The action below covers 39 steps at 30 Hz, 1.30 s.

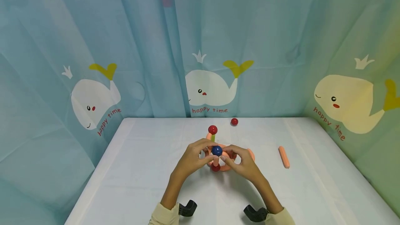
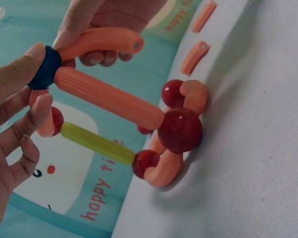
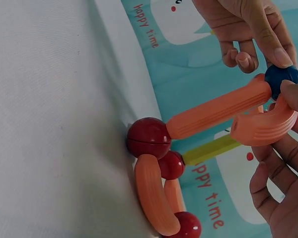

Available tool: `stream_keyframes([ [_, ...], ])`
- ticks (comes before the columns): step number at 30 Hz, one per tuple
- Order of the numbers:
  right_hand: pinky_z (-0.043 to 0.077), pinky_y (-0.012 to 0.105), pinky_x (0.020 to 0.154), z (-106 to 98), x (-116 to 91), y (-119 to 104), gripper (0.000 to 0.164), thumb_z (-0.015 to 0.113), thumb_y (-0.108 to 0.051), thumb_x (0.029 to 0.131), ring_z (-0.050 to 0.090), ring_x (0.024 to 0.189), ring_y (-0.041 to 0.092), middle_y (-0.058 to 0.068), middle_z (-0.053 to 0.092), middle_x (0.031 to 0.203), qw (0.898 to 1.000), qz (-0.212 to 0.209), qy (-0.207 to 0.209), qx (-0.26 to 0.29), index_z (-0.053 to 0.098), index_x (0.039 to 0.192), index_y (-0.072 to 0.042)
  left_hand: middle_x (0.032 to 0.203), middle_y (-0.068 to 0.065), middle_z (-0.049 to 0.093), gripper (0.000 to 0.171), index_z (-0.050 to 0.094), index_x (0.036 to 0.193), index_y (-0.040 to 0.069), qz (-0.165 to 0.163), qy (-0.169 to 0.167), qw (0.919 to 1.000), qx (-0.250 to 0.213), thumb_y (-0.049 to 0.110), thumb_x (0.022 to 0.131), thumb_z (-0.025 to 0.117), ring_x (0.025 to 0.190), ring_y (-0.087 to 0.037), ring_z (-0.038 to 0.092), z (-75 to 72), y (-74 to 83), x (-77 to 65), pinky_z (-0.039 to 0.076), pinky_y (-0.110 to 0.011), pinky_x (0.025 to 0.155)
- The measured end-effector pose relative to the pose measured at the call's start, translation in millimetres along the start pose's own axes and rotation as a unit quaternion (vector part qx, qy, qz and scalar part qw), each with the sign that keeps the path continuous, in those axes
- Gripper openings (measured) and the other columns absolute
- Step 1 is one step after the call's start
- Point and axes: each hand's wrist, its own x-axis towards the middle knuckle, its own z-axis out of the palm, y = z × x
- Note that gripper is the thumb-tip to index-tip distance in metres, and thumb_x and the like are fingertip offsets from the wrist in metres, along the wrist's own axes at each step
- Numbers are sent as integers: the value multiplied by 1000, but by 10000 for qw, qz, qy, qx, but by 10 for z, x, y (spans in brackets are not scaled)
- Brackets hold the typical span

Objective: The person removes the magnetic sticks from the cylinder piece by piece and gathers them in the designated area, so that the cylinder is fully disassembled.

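My left hand pinches a blue ball between thumb and finger. The ball sits atop an upright straight orange rod, which rises from a red ball in a ring of curved orange pieces on the table. In my right hand is a curved orange piece, one end against the blue ball; whether it is attached I cannot tell. Behind stands a yellow-green rod topped by another red ball. A further curved orange piece on the blue ball's far side is partly hidden by fingers.
A loose red ball lies near the table's back edge. To the right are a straight orange rod and a short curved orange piece. A whale-print curtain hangs around the white table.
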Motion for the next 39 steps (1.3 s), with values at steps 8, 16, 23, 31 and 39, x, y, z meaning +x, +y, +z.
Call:
stream_keyframes([
  [8,48,27,60,-22,18,-13,23,72,-1,84,53,67,6,-5,67,80,9999,-142,68,-20,69,102,-15,105,2,67,34,67,121,14,37,-60,10000,-56,15,88,73,85,-13,60,-12,6,4,55,-24,75],
  [16,48,24,59,-4,24,-43,17,70,-1,85,52,65,4,-8,66,76,9995,-149,148,-222,70,96,-14,101,4,67,30,68,120,16,128,-35,9999,-107,13,90,70,84,-7,58,-21,-14,20,55,-24,73],
  [23,48,24,57,5,32,-31,19,70,0,83,52,64,3,-8,66,77,9981,-398,248,-404,71,96,-15,100,4,67,30,67,120,15,58,-60,9999,-129,15,90,70,85,-6,57,-29,-13,15,54,-22,74],
  [31,47,32,56,-9,37,-41,20,70,-1,84,50,65,2,-7,65,78,9971,-498,280,-504,71,97,-16,97,4,67,28,68,119,16,-57,-71,9999,-104,14,91,70,84,-7,58,-31,0,10,55,-22,74],
  [39,46,23,58,-22,19,2,21,71,1,83,50,65,2,-8,62,74,9972,-450,390,-450,72,98,-15,100,1,67,31,68,120,14,-51,-69,9999,-146,15,90,71,84,-18,62,-22,1,8,55,-25,74],
])
